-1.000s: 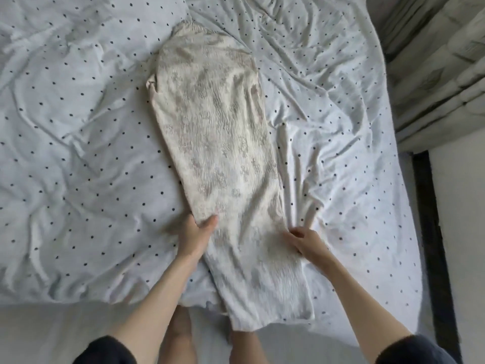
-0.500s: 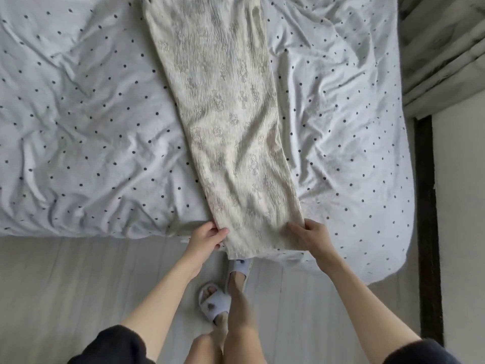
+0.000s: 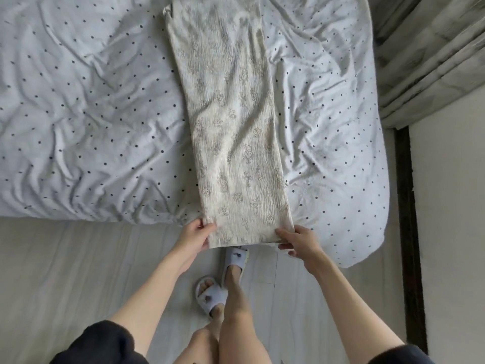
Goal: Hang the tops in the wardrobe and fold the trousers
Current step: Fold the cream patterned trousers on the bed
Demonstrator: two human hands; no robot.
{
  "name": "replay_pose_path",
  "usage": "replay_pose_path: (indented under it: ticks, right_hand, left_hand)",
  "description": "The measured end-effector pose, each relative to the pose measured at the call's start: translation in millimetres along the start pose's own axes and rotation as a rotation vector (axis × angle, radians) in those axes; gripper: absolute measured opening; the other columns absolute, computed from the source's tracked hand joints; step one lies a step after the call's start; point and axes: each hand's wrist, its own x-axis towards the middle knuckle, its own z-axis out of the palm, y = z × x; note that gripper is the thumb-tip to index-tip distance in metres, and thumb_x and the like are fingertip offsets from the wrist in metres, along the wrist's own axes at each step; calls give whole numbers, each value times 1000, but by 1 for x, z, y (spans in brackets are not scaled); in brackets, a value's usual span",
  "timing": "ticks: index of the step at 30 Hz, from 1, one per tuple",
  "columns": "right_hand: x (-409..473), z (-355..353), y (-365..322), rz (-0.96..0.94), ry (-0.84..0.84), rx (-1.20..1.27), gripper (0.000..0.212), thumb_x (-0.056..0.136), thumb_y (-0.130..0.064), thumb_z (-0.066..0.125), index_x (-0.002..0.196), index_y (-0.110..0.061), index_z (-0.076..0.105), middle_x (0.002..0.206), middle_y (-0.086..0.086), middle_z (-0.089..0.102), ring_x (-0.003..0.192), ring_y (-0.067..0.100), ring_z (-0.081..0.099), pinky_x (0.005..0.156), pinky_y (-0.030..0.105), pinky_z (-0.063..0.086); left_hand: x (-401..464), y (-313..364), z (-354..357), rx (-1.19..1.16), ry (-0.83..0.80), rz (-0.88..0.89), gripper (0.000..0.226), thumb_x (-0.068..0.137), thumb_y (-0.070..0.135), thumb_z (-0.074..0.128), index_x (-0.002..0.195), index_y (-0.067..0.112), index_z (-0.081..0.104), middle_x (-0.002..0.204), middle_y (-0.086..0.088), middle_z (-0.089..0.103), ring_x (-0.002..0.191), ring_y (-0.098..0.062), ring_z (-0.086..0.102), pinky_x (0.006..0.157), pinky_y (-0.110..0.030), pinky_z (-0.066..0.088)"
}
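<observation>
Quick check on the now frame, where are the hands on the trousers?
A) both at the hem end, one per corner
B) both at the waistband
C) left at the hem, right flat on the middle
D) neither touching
A: the left hand pinches one corner and the right hand the other corner of the near end of the trousers, at the edge of the bed.
</observation>
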Motion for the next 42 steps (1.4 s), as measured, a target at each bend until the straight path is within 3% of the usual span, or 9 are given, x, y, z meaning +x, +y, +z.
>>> replay_pose_path:
  ticks: [5, 11, 20, 27, 30, 33, 37, 40, 42]
  right_hand:
    - [-31, 6, -2, 34, -99, -62, 11, 87, -22, 65, 87, -12, 60, 76, 1, 65, 64, 12, 60, 59, 25, 36]
    - [-55, 3, -2, 170, -170, -27, 15, 81, -21, 73, 83, -12, 62, 73, 2, 69, 63, 14, 61, 50, 21, 37]
    - [-18, 1, -98, 26, -227, 53, 13, 87, -18, 65, 89, -5, 65, 77, 7, 66, 61, 16, 63, 46, 20, 36]
    - [30, 8, -173, -287, -289, 215, 31, 98, -38, 43, 111, -16, 59, 111, 1, 65, 101, 18, 62, 88, 34, 50]
    - [59, 11, -166, -300, -102, 20, 35, 96, -33, 49, 120, -9, 58, 108, 4, 64, 93, 17, 62, 83, 34, 51]
    - [85, 12, -148, -167, -28, -142, 30, 93, -27, 57, 114, -5, 60, 101, 11, 65, 85, 19, 59, 79, 38, 53]
    - [103, 19, -131, -16, -178, -127, 25, 91, -25, 61, 104, -4, 62, 90, 11, 59, 81, 18, 56, 65, 26, 49]
    - [111, 26, -130, 7, -203, -102, 20, 89, -21, 64, 78, -5, 57, 72, 6, 49, 60, 12, 49, 52, 19, 41]
    - [118, 28, -128, 44, -171, -59, 23, 88, -14, 65, 74, 2, 56, 65, 6, 44, 49, 10, 42, 44, 18, 35]
  left_hand:
    - [-26, 2, -21, -5, -2, -29, 11, 93, 6, 54, 102, 3, 59, 97, -13, 66, 83, -22, 62, 75, -30, 49]
    - [-52, 9, -33, -39, -28, -161, 2, 89, 3, 58, 88, 1, 58, 77, -13, 62, 66, -19, 58, 61, -29, 49]
    - [-27, 96, -42, -322, -40, -252, 5, 90, 11, 58, 90, 6, 58, 82, -14, 65, 76, -23, 61, 58, -29, 56]
    - [27, 164, -38, -542, -11, 73, 23, 99, 23, 44, 106, 7, 58, 104, -6, 66, 95, -19, 61, 81, -30, 50]
    - [54, 158, -38, -371, 202, 57, 13, 94, 10, 53, 104, 5, 58, 91, -7, 64, 81, -18, 61, 75, -28, 51]
    - [77, 132, -37, -119, 405, -54, 25, 91, 9, 58, 115, 5, 56, 82, -4, 59, 72, -14, 55, 67, -27, 47]
    - [89, 112, -34, 83, 271, -85, 43, 87, 30, 66, 122, 9, 54, 104, 0, 60, 96, -18, 55, 93, -37, 43]
    - [96, 111, -33, 166, 261, -79, 61, 80, 40, 70, 128, 9, 48, 123, 1, 57, 111, -21, 54, 98, -39, 40]
    - [96, 112, -33, 118, 263, -88, 40, 84, 32, 68, 114, 10, 54, 114, 3, 58, 115, -25, 54, 97, -40, 39]
